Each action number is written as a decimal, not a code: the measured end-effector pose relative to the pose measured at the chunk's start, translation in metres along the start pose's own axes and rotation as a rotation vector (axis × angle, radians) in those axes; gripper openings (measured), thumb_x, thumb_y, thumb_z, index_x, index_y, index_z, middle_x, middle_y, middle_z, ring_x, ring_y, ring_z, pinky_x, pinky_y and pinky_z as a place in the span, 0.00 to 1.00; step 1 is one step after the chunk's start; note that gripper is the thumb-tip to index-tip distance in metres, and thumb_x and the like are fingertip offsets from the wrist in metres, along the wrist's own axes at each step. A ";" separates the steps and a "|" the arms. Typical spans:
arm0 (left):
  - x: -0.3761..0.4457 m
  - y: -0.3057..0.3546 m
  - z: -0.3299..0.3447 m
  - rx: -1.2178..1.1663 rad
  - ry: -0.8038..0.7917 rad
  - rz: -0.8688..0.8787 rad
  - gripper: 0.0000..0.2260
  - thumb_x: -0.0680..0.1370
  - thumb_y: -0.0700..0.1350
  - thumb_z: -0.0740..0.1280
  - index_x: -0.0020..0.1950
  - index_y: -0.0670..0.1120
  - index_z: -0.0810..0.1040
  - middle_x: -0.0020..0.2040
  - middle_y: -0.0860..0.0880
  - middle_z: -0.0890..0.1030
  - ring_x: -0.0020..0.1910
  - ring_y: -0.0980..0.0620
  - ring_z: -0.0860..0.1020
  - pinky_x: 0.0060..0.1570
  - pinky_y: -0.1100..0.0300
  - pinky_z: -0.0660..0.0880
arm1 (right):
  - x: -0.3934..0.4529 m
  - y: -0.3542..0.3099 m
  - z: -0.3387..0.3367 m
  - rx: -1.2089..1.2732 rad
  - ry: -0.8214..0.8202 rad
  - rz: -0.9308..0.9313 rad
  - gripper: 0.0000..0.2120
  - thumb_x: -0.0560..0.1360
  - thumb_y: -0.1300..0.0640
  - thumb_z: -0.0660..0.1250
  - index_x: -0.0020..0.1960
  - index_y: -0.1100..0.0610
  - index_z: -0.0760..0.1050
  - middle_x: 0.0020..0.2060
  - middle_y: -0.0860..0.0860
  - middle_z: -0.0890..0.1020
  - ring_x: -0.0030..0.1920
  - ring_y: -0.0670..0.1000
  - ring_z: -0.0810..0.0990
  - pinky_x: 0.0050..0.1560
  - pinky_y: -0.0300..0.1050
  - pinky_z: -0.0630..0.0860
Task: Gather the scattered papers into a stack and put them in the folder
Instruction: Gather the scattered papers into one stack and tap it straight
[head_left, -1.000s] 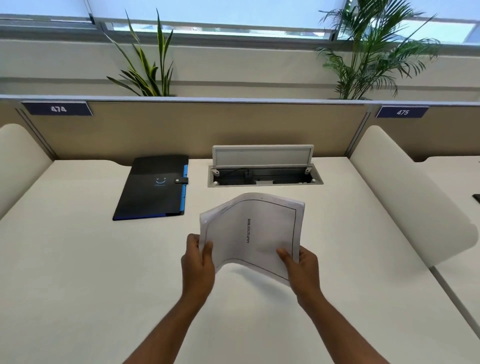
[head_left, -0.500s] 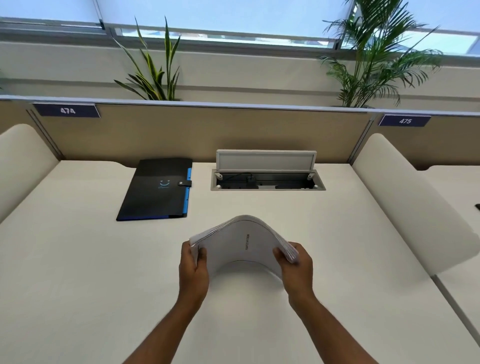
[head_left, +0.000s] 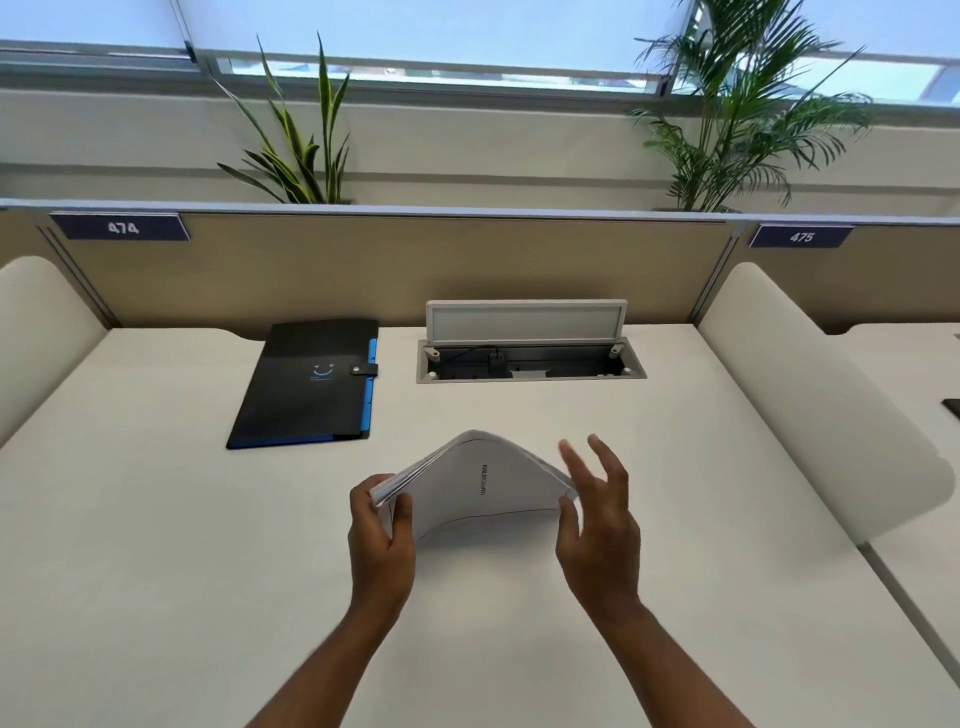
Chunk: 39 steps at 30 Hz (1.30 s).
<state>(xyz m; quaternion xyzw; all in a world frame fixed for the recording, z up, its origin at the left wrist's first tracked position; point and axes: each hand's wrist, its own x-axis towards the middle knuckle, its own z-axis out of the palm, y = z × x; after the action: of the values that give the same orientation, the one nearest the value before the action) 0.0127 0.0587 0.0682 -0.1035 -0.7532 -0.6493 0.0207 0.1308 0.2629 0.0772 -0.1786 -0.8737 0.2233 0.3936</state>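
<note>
A stack of white printed papers (head_left: 467, 493) arches upward above the middle of the desk, its top sheet bearing a small line of black text. My left hand (head_left: 382, 535) grips the stack's left edge between thumb and fingers. My right hand (head_left: 597, 514) is at the stack's right edge with fingers spread and lifted; only the thumb appears to touch the paper. A black folder (head_left: 306, 384) with a blue spine and a snap tab lies closed, flat on the desk at the back left, apart from both hands.
A cable box (head_left: 530, 358) with its lid raised is sunk into the white desk (head_left: 156, 545) at the back middle. Rounded side dividers (head_left: 810, 395) stand left and right, a partition wall behind. A dark object (head_left: 953, 410) lies on the neighbouring desk.
The stack has been bowed from nearly upright into an arch and lowered. My right hand's fingers have come off the paper and spread; the left still holds its edge.
</note>
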 end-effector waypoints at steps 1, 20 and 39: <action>0.001 -0.001 0.000 0.001 0.000 -0.009 0.12 0.81 0.45 0.63 0.63 0.53 0.67 0.55 0.57 0.75 0.57 0.66 0.75 0.49 0.73 0.75 | 0.003 0.000 0.000 -0.069 -0.031 -0.002 0.38 0.74 0.72 0.68 0.77 0.43 0.68 0.76 0.50 0.67 0.56 0.48 0.82 0.37 0.43 0.82; 0.018 -0.018 -0.008 0.046 -0.070 -0.084 0.08 0.81 0.47 0.63 0.59 0.55 0.69 0.52 0.61 0.77 0.53 0.59 0.78 0.42 0.71 0.75 | 0.014 0.025 0.008 0.659 -0.167 0.755 0.24 0.75 0.55 0.77 0.68 0.47 0.75 0.60 0.48 0.84 0.59 0.54 0.84 0.60 0.52 0.81; 0.033 -0.009 -0.001 0.020 -0.087 -0.079 0.14 0.82 0.45 0.62 0.65 0.54 0.63 0.57 0.54 0.74 0.56 0.61 0.74 0.54 0.60 0.76 | 0.018 0.005 0.001 -0.176 0.010 -0.005 0.39 0.72 0.75 0.68 0.76 0.44 0.70 0.65 0.53 0.76 0.34 0.52 0.79 0.26 0.44 0.77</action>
<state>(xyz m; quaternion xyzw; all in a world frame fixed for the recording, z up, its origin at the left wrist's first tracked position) -0.0210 0.0604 0.0648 -0.1016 -0.7633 -0.6369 -0.0369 0.1197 0.2757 0.0845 -0.2113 -0.8885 0.1437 0.3811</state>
